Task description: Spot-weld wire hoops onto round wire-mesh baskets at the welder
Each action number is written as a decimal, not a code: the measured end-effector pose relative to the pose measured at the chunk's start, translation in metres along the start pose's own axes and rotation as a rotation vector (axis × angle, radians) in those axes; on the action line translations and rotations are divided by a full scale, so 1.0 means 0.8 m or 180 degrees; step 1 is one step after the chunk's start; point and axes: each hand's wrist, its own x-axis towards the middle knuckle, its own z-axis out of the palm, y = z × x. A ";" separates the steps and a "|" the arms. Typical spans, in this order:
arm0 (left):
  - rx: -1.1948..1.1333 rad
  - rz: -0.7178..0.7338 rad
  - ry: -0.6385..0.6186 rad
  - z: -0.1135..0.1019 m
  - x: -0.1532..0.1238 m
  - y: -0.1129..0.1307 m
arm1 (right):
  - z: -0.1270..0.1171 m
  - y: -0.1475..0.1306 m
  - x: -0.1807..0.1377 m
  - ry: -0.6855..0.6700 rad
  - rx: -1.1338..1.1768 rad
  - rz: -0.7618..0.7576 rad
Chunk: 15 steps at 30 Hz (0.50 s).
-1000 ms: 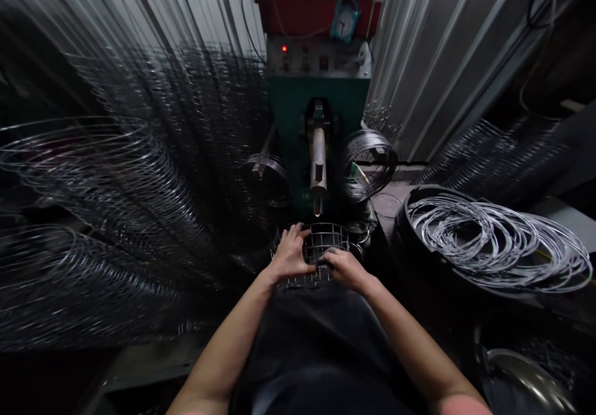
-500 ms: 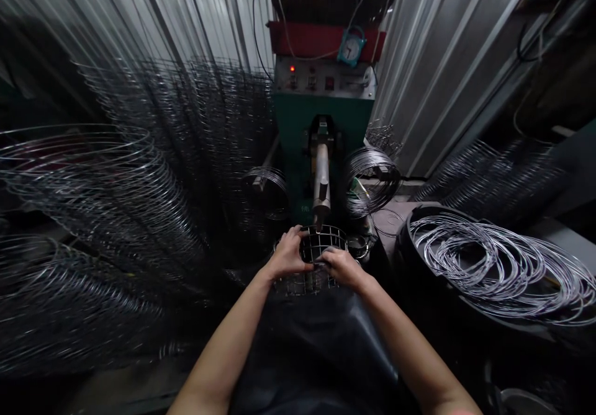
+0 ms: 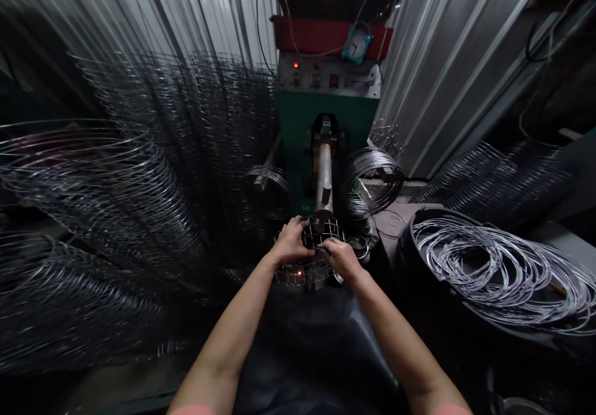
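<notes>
Head view: we gripped wire basket (image 3: 298,272) with left hand (image 3: 289,243) and right hand (image 3: 342,258); metal rod (image 3: 325,173) stood just beyond both, wire coil (image 3: 365,165) farther rightward.

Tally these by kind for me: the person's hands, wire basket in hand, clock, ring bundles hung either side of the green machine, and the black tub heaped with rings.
Left hand and right hand: 2
Wire basket: 1
Clock: 1
Left ring bundle and right ring bundle: 2
Black tub: 1
Total: 7
</notes>
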 end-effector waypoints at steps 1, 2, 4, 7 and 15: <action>-0.0009 -0.0019 -0.0020 0.000 0.004 0.000 | -0.001 -0.001 0.003 0.0046 0.0024 0.0034; -0.0020 -0.0035 -0.0021 0.000 0.006 -0.001 | -0.001 -0.002 0.003 0.0140 0.0063 0.0074; -0.0022 -0.0052 0.0028 0.000 0.006 0.000 | -0.002 -0.005 -0.007 0.0462 0.0256 0.0169; 0.0079 -0.0076 0.0097 0.000 0.001 0.005 | 0.004 -0.008 -0.041 0.0952 0.1026 0.0422; 0.0018 -0.0269 0.0138 -0.007 0.019 -0.002 | 0.049 0.026 -0.136 0.0343 0.4184 0.2705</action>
